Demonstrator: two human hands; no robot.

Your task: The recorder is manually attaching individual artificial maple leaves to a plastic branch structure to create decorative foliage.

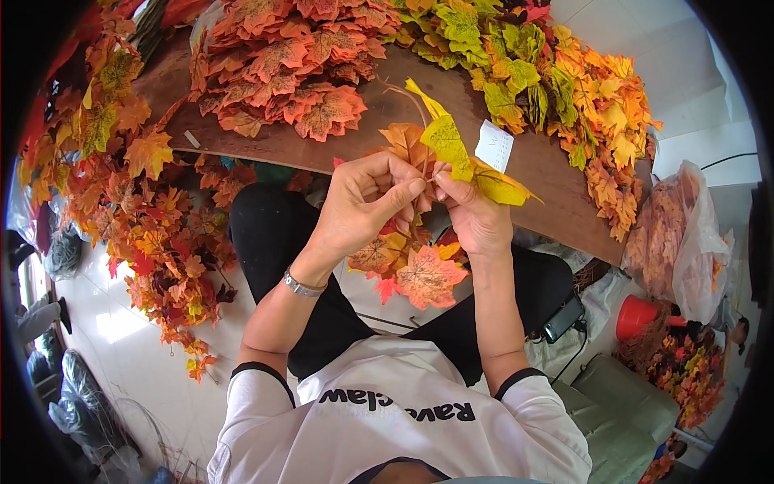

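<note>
Both hands meet over the near edge of a brown table. My left hand (372,194) is closed, thumb against fingers, on a thin brown stem (420,109) that loops upward. Close beside it, my right hand (476,211) pinches the base of a yellow-green artificial maple leaf (446,143), with another yellow leaf (501,184) sticking out to the right. An orange leaf (405,143) stands behind the fingers. Below the hands hangs a strand of artificial maple leaves (427,277) in orange and red. Where the stems join is hidden by my fingers.
The table (451,101) carries piles of coral leaves (298,64), green leaves (516,73) and orange leaves (609,105). A white paper slip (493,146) lies near its edge. Finished-looking leaf garlands (153,234) hang at left. A red bucket (637,317) and plastic bag (697,242) stand right.
</note>
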